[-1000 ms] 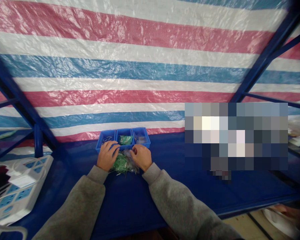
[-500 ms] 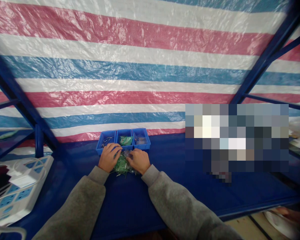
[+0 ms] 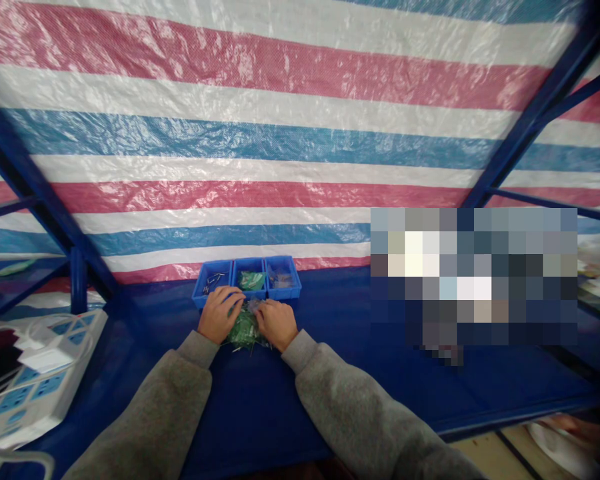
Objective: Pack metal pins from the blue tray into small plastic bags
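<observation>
Between my two hands, a loose heap of green and clear plastic bits (image 3: 245, 331) lies on the blue tabletop, with thin stick-like ends poking out at its front. My left hand (image 3: 221, 315) rests at the heap's left side, fingers curved forward and slightly apart, nothing seen in them. At the right side, my right hand (image 3: 279, 324) is closed, thumb and fingers pinching a small clear plastic piece (image 3: 253, 306). Just beyond stand three joined blue bins: the left bin (image 3: 196, 293) with dark metal pins, the middle bin with green pieces (image 3: 251, 280), the right bin with clear pieces (image 3: 281, 280).
A white power strip (image 3: 55, 407) with cables and a plugged-in white adapter lies at the left. Blue metal posts (image 3: 79, 280) frame the table (image 3: 250, 413). A striped plastic sheet (image 3: 260, 147) hangs behind. A pixelated area covers the right side.
My right hand has shifted slightly left and keeps its pinch, and the clear piece at its fingertips shows more plainly. My left hand stays almost where it was.
</observation>
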A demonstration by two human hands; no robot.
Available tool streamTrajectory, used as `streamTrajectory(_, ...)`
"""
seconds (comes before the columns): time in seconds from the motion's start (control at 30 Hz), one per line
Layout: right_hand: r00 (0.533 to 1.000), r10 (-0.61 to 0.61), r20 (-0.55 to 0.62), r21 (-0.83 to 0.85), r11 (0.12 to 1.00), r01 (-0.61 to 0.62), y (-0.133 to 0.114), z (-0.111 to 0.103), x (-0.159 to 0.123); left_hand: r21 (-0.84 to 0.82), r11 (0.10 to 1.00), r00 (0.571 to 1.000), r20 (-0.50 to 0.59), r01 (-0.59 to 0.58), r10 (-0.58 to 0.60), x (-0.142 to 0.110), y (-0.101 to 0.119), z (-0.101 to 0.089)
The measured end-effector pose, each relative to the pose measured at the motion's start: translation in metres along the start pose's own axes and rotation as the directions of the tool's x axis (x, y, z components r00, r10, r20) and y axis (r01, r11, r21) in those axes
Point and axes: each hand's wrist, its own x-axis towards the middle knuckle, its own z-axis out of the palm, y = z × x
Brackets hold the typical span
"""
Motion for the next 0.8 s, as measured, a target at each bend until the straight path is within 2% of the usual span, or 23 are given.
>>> streamTrajectory(0.17,1.0,-0.006,-0.019,-0.003,1.0,0.006,0.0006,0.0008,0.0004,0.004,1.0,1.0,-0.008,0.008,-0.008,0.0006,-0.0007,0.0004)
streamTrajectory(0.4,0.994,0.093,-0.058,0.017,0.996,-0.092,0.0005,0.002,0.0,-0.001,1.0,1.0,-0.018,0.013,-0.013,0.0014,-0.0004,-0.0014)
streamTrajectory(0.6,0.997,0.079,-0.012,-0.005,0.997,-0.079,-0.0021,0.0042,0.0,-0.005,1.0,0.998,-0.053,0.017,-0.017,0.0013,0.0,-0.0013)
streamTrajectory(0.8,0.999,0.049,-0.014,-0.007,0.999,-0.049,-0.0031,0.0019,0.0005,-0.008,1.0,0.999,-0.053,0.013,-0.014,0.0005,-0.0005,0.0001)
